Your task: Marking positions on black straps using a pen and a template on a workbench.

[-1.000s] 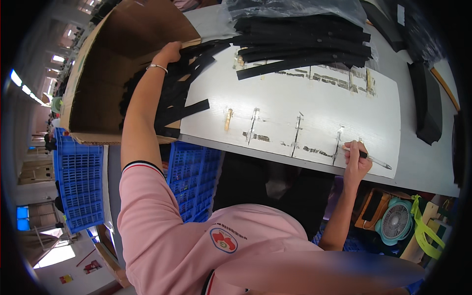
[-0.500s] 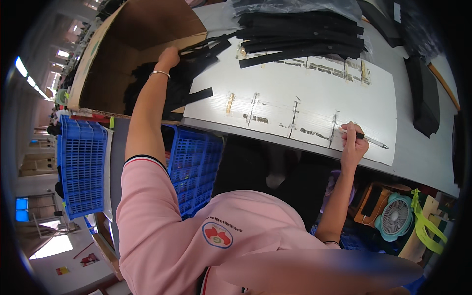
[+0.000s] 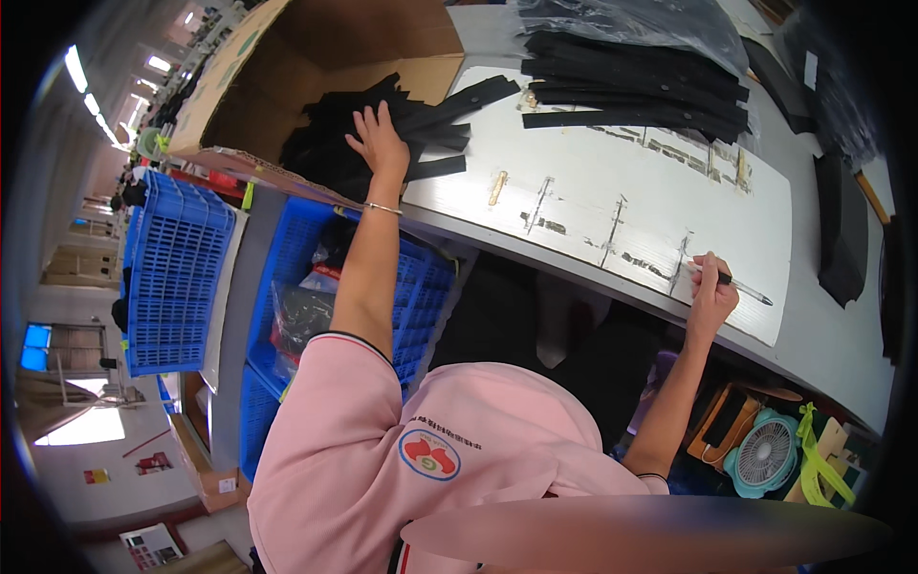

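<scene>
Head-worn fisheye, downward (over worktable [image 3: 669, 201])

Under your table you have blue crates [image 3: 172, 268], and a small teal fan [image 3: 762, 457] sits beside yellow straps [image 3: 820, 457] at lower right.

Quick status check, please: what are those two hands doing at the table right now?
Left hand flat on the black strips spilling from the cardboard box. Right hand closed on a pen over the white board. Nothing blocking either hand.
</scene>
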A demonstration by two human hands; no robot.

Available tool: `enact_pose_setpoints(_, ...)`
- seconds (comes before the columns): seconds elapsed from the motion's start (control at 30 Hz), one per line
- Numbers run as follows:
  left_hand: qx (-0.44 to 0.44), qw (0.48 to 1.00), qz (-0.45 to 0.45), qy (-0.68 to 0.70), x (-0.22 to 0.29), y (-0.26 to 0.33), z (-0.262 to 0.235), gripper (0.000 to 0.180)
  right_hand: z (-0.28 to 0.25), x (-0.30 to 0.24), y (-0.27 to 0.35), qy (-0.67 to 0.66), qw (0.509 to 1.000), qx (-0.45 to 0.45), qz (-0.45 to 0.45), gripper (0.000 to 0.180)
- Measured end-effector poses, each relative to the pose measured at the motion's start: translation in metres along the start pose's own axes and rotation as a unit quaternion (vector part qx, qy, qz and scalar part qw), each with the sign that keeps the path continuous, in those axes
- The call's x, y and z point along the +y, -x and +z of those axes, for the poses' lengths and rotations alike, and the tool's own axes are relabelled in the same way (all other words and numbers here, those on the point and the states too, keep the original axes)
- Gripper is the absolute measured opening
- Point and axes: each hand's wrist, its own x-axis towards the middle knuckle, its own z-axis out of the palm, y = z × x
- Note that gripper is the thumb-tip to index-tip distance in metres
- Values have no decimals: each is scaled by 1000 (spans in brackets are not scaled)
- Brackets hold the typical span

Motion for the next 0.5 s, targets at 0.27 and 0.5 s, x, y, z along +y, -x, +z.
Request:
enact_pose_setpoints(0.27,115,964,-175,162,3,36,-28,81,13,-25,-8,10,998,-60,-18,26)
enact_pose_setpoints(0.5,104,894,-309,307,5,66,-36,77,159,-91,-28,180,900,-299,-260,19)
